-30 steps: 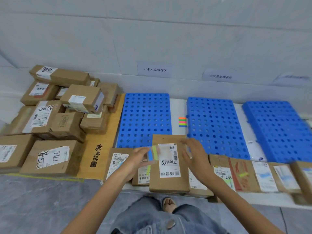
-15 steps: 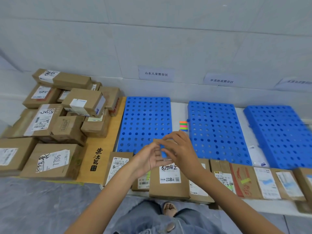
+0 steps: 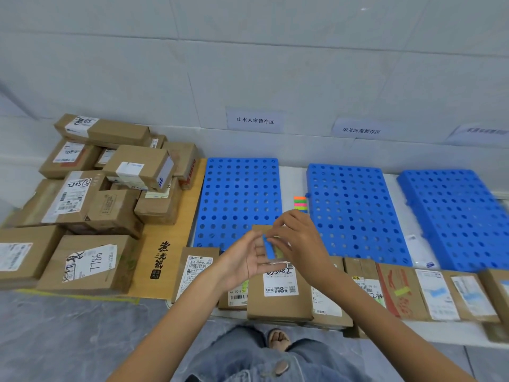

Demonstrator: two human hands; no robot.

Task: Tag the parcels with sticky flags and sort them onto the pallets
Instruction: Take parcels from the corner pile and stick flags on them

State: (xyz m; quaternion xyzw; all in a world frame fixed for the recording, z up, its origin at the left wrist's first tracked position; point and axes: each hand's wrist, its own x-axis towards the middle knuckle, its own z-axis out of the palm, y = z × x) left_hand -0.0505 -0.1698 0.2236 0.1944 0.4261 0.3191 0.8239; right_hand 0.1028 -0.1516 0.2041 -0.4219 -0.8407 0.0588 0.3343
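In the head view, the two hands have come together above the front parcel, the brown box with the big white label. A second ago they were apart, one at each side of that box. Now the left hand holds the little clear flag sheet over the top end of the front parcel, with its thumb pressing the sheet onto its fingers. The right hand pinches the blue flag on that sheet, finger and thumb closed tight on it. The flag is not on the box yet. I think it is being peeled off, so sticking it onto the front parcel comes next. The blue pallets behind the front parcel hold no boxes, so the sorting has not started.
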